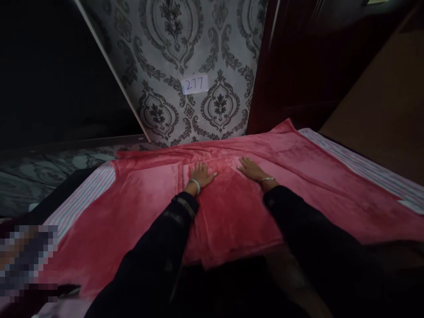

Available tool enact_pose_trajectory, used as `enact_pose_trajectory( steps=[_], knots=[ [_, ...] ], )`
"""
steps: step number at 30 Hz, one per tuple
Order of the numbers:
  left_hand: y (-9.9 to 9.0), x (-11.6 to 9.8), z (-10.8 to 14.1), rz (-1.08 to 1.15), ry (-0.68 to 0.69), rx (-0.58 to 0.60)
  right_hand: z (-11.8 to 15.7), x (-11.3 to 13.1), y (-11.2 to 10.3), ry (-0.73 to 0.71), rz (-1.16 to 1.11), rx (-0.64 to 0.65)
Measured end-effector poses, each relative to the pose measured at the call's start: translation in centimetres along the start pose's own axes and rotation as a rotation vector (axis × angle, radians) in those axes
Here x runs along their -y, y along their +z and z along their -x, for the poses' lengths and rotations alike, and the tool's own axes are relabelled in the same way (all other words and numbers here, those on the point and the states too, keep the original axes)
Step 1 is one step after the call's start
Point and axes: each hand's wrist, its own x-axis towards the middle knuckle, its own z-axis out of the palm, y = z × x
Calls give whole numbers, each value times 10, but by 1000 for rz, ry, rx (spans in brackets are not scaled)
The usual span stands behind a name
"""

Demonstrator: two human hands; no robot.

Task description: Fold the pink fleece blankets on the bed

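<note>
A pinkish-red plush cloth (232,212) lies spread over a surface, with folded layers and ridges across its middle. My left hand (201,174) rests flat on its far middle part, fingers apart, a bracelet on the wrist. To the right of it, my right hand (251,169) lies on the same cloth with its fingers stretched out, also with a bracelet. Neither hand holds anything. The cloth's far right corner is raised a little near the wall.
Striped fabric (357,163) shows under the cloth on both sides. Behind stands a patterned wall (218,57) with a paper label (194,84) reading 277. A large dark panel (59,70) is at left, a dark red door-like panel (298,66) at right.
</note>
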Motion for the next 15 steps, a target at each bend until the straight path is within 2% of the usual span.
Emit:
enact_pose_trajectory(
  steps=[4,7,9,11,13,15],
  knots=[
    [-24,5,16,63,54,105,51,-35,-24,-11,-101,77],
    [-26,-1,51,80,128,106,100,-50,-23,10,-62,22],
    [-17,-9,86,77,284,84,132,-43,-12,-38,-2,-52],
    [-2,-18,123,48,441,58,159,-25,6,-100,57,-112],
    [16,-22,152,-8,492,45,178,-4,25,-117,127,-148],
    [32,-23,169,-65,472,36,189,11,41,-108,188,-175]
  ],
)
